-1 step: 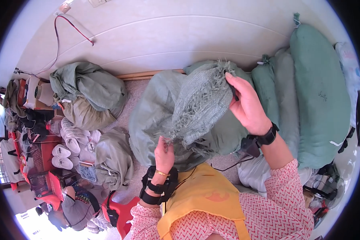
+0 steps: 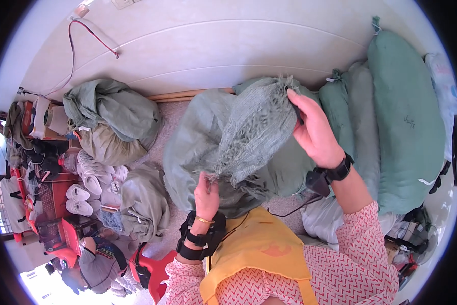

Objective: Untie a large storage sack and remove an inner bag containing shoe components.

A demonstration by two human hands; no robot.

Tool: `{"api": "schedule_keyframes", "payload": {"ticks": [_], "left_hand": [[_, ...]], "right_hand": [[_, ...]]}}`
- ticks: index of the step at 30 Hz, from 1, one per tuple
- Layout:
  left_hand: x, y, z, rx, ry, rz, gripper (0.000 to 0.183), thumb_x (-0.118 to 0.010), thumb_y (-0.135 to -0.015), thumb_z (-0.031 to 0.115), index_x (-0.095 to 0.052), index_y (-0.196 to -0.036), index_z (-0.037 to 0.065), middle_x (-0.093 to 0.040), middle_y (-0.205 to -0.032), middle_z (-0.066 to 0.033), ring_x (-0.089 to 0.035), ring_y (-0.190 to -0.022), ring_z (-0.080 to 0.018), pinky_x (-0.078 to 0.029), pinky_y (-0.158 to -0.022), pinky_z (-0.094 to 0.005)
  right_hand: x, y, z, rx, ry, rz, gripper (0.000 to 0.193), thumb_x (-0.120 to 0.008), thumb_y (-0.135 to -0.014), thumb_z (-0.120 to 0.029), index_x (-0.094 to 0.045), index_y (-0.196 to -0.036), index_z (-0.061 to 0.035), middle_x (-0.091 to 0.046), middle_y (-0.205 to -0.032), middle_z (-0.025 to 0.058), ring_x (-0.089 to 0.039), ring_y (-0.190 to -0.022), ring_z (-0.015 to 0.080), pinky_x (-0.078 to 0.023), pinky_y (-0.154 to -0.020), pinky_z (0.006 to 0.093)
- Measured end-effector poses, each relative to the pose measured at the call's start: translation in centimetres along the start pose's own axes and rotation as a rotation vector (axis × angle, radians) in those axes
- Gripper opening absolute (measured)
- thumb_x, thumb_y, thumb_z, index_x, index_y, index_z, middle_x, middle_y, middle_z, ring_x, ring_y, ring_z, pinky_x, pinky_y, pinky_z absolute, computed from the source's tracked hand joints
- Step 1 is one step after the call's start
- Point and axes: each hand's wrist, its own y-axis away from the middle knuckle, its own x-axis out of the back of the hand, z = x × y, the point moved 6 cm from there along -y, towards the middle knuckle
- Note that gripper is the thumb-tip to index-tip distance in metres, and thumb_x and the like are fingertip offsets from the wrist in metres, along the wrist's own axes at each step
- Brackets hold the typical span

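Observation:
A grey-green piece of woven cloth [image 2: 254,134] with ragged, fringed edges is stretched slantwise between my hands. My right hand [image 2: 316,129] grips its upper right end, thumb on top and the other fingers partly hidden behind. At the lower left end, my left hand [image 2: 206,197] pinches the frayed edge between thumb and fingers. Under and behind the cloth stands a big grey-green woven sack [image 2: 185,147]; its mouth looks slack, with loose dark fringes [image 2: 254,188] showing near it. How far the cloth reaches into the sack I cannot tell.
Tall stuffed green sacks [image 2: 406,122] lean at the right. More sacks [image 2: 119,109] lie at the left, near white shoes [image 2: 78,198]. Another person [image 2: 104,259] sits at the lower left, by a red stool [image 2: 155,272]. Wooden poles [image 2: 175,95] lie along the wall.
My right hand has shifted very slightly, and my left hand has moved a touch to the left. Both still hold the cloth, and its surface lies a little differently.

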Motion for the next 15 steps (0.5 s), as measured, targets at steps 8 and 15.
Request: {"api": "schedule_keyframes", "payload": {"ticks": [8, 15], "left_hand": [[0.9, 0.8, 4.4, -0.005, 0.327, -0.157, 0.01, -0.058, -0.094, 0.0, -0.05, -0.098, 0.004, -0.051, -0.08, 0.0022, -0.044, -0.072, -0.007, -0.04, -0.063, -0.0256], [-2.2, 2.8, 9.7, -0.33, 0.049, -0.316, 0.015, -0.065, -0.088, -0.004, -0.05, -0.089, 0.0, -0.054, -0.08, -0.0134, -0.055, -0.069, -0.0282, -0.047, -0.064, -0.0313]], "right_hand": [[8.9, -6.0, -2.8, 0.173, 0.086, 0.171, 0.023, -0.055, -0.104, -0.019, -0.066, -0.111, 0.0001, -0.068, -0.111, 0.0057, -0.065, -0.097, 0.0149, -0.053, -0.09, 0.0312], [17.5, -5.4, -0.8, 0.013, 1.21, 0.507, 0.067, -0.065, -0.094, -0.051, -0.054, -0.128, 0.006, -0.067, -0.112, 0.0172, -0.066, -0.097, 0.0164, -0.053, -0.085, 0.0343]]}}
